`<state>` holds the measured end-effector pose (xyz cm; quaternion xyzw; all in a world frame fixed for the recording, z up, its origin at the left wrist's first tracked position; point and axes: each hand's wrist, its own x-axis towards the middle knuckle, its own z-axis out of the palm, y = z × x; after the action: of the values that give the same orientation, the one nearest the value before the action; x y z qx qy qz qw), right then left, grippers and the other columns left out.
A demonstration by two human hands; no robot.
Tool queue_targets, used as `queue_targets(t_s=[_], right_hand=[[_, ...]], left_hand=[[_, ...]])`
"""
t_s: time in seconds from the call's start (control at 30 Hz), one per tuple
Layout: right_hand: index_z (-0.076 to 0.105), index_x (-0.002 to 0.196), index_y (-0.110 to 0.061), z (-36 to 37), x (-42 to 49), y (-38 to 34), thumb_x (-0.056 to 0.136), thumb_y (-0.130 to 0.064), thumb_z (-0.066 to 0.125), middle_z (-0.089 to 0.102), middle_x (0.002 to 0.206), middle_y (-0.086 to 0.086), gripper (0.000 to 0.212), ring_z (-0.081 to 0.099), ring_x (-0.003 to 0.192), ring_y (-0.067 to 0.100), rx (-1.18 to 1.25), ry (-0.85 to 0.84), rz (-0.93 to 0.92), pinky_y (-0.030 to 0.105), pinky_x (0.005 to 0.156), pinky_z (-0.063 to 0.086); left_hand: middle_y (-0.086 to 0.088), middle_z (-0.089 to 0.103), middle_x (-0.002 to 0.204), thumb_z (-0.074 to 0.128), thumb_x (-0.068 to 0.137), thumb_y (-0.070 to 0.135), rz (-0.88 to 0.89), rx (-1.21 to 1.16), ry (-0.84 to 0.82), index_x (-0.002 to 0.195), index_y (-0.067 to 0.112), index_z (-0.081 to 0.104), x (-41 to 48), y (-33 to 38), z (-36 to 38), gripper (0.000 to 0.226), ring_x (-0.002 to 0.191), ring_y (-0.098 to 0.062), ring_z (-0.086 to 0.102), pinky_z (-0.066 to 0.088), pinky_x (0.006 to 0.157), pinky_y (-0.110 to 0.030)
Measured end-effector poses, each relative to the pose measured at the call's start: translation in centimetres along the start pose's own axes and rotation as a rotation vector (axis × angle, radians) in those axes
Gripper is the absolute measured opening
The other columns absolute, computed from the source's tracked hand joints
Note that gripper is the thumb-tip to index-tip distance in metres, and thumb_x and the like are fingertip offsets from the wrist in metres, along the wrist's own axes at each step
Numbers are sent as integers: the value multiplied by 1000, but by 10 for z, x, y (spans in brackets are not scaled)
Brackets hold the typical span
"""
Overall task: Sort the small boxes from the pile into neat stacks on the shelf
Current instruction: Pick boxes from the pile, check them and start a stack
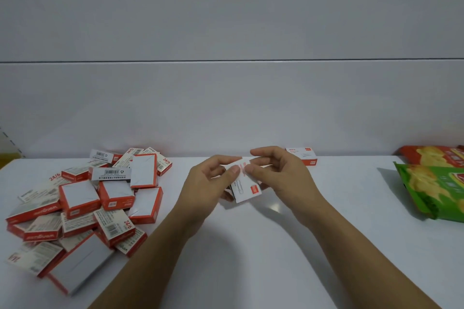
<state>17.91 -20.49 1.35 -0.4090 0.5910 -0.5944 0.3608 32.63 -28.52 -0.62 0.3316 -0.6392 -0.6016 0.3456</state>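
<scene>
Head cam: left hand (208, 183) and right hand (278, 178) both pinch one small box (247, 190) at centre of the shelf (251, 258). Pile of boxes (82, 203) at 9 o'clock. Single box (302, 155) at 1 o'clock, against the back wall. Snack bags (431, 188) at 3 o'clock.

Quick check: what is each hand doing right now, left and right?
Left hand: holds the small white box, thumb on its top face.
Right hand: holds the same box at its far end.
</scene>
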Motion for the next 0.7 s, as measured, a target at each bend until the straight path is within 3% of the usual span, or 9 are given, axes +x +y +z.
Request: queue_targets(t_s=[0.13,0.23,0.3,0.4,0.53,0.7], right_hand=[[65,106,-21,1,0,3,82,-15,73,74,86,0,26,71,77,20,-61,-46,4,29,67,55],[67,107,-19,4,0,4,86,-10,67,74,82,3,23,70,77,18,13,13,-31,29,68,56],[66,107,-20,5,0,3,87,-10,66,74,81,2,22,70,78,16,60,86,-37,28,67,57],[66,101,-19,2,2,4,88,-11,65,75,83,-2,16,70,79,13,56,171,-27,29,68,59],[69,93,-16,-3,2,6,90,-15,63,75,88,-3,7,69,78,14,18,198,-15,31,69,60],[71,92,-17,-3,5,9,89,-13,63,75,83,-10,9,70,78,10,-6,199,-12,28,68,59]], left_hand=[[-11,71,104,67,75,28,-9,-242,128,108,13,60,0,3,-3,37,89,-29,70,57,74,-42],[-9,70,107,69,68,30,-14,-254,122,110,15,55,-1,6,-4,47,90,-27,71,57,80,-48],[-1,70,103,71,74,24,23,-164,124,114,25,53,-1,7,-3,44,91,-24,70,58,79,-47],[12,66,101,74,79,11,132,79,125,121,40,50,-3,2,2,56,100,-17,65,59,77,-36],[18,60,104,77,77,23,233,340,141,122,44,47,-4,-3,4,58,95,-10,61,56,78,-22],[19,59,109,76,76,31,258,462,182,120,46,44,-1,-9,1,57,95,-10,61,56,78,-21]])
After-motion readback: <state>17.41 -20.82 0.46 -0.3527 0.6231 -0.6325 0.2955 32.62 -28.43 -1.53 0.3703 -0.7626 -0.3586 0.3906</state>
